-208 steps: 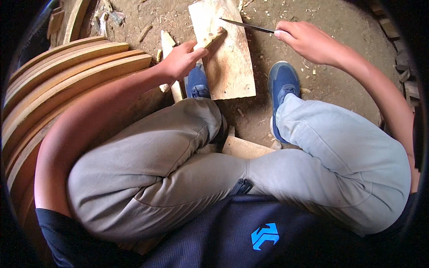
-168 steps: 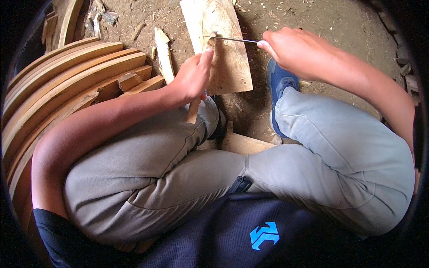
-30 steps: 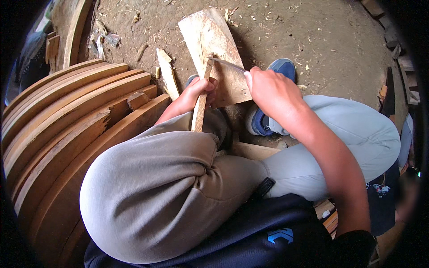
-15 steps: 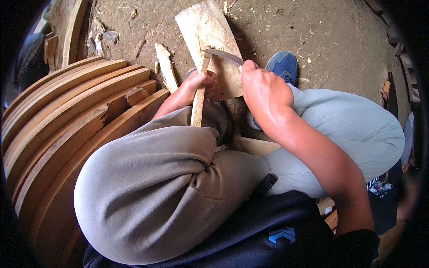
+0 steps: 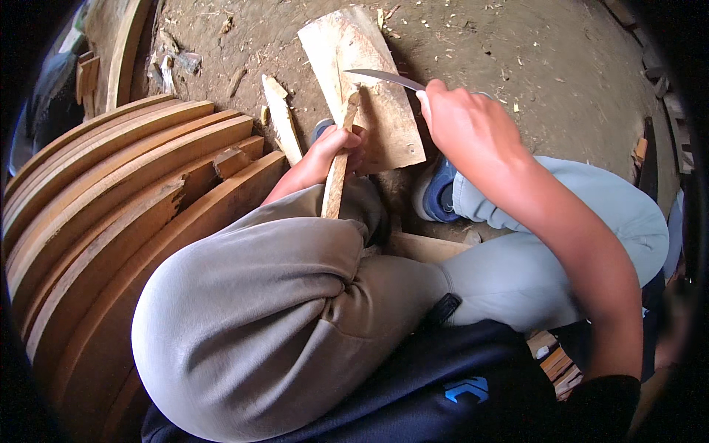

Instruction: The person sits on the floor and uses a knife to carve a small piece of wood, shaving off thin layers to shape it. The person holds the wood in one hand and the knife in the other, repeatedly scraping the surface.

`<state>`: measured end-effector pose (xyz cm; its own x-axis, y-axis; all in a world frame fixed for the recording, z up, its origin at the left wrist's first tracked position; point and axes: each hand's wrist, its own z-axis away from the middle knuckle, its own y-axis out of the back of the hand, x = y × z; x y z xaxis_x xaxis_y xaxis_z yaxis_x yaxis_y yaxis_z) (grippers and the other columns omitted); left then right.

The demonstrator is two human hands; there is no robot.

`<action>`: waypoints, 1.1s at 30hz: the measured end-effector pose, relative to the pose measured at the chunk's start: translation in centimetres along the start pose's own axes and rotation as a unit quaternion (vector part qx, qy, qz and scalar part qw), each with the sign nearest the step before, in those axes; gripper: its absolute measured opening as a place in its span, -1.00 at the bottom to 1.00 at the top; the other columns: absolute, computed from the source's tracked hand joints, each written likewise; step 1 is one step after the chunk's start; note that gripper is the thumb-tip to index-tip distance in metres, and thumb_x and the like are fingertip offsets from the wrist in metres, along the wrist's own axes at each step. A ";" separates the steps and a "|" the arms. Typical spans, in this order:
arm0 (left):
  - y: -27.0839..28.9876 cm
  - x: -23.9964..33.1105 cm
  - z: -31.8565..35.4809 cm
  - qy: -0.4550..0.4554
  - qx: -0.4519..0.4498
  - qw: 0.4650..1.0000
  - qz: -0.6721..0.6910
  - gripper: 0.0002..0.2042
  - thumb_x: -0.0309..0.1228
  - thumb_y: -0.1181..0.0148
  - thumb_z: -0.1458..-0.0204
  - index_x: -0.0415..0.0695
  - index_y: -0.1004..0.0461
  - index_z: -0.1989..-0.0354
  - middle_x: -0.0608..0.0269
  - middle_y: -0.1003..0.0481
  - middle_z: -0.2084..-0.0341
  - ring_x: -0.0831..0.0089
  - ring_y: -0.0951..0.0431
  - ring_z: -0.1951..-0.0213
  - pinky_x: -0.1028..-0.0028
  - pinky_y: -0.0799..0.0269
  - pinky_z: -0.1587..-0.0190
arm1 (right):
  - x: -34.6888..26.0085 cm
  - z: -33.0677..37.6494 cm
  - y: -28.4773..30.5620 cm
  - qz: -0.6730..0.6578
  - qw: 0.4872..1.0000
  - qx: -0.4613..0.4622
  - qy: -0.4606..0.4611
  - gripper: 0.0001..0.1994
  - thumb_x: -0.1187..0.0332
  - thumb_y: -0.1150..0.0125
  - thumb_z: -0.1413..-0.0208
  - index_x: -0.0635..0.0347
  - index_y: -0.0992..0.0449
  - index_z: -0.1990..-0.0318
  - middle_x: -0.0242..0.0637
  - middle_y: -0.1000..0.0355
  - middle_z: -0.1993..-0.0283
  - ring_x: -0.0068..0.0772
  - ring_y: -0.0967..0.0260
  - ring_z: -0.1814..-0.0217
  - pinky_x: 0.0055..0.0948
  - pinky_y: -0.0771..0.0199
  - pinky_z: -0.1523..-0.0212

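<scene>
The left hand point(image 5: 329, 148), at the near-left edge of the flat board point(image 5: 390, 125), has its fingers closed around a wooden stick point(image 5: 335, 186), whose far end is over the board. The right hand point(image 5: 473, 122), beside the board, has its fingers clenched on a knife point(image 5: 385, 76), blade over the board near the stick's end.

Wooden planks point(image 5: 140, 170) sit packed side by side at left, near a pale split offcut point(image 5: 281, 118) on the dirt floor point(image 5: 532, 52)
</scene>
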<state>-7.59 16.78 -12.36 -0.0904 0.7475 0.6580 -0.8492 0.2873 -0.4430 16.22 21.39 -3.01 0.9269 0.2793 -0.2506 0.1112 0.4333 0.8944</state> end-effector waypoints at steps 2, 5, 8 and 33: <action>-0.5 -0.3 0.0 -0.017 0.018 1.000 0.003 -0.74 -0.25 0.06 -0.04 -0.14 -0.28 0.60 0.33 -0.24 0.73 0.52 -0.22 0.67 0.46 -0.12 0.58 | -0.3 0.5 0.5 -0.047 0.999 -0.026 -0.003 -0.77 0.40 0.05 -0.22 0.37 -0.50 0.29 0.13 -0.56 0.34 0.10 -0.59 0.25 -0.08 -0.61 0.27; -0.2 -0.1 -0.1 -0.024 -0.017 1.000 -0.006 -0.74 -0.25 0.06 -0.04 -0.14 -0.27 0.61 0.34 -0.23 0.73 0.53 -0.20 0.66 0.46 -0.08 0.57 | -0.6 0.7 0.4 -0.080 0.995 -0.062 -0.002 -0.75 0.40 0.08 -0.23 0.40 -0.49 0.27 0.17 -0.55 0.33 0.17 -0.57 0.22 -0.02 -0.59 0.20; -0.5 0.2 0.1 -0.007 0.007 1.000 0.029 -0.74 -0.26 0.06 -0.03 -0.13 -0.26 0.61 0.36 -0.21 0.72 0.54 -0.19 0.66 0.46 -0.06 0.57 | -0.5 0.6 -0.2 -0.076 0.995 -0.071 0.004 -0.75 0.41 0.10 -0.23 0.40 -0.50 0.25 0.17 -0.55 0.32 0.16 -0.57 0.21 -0.03 -0.59 0.19; -0.7 0.1 0.1 0.008 0.042 0.999 -0.015 -0.74 -0.22 0.09 0.01 -0.09 -0.22 0.64 0.40 -0.17 0.73 0.55 -0.16 0.66 0.46 -0.04 0.58 | -0.2 -0.1 -3.9 0.095 0.992 0.084 -0.023 -0.90 0.43 -0.03 -0.17 0.20 -0.46 0.33 -0.08 -0.57 0.48 -0.19 -0.62 0.43 -0.29 -0.62 0.51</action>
<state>-7.10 16.58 -11.92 -0.0569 0.7488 0.6603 -0.8923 0.2585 -0.3700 15.59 19.75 -6.53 0.9519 0.3012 -0.0569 -0.0134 0.2265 0.9739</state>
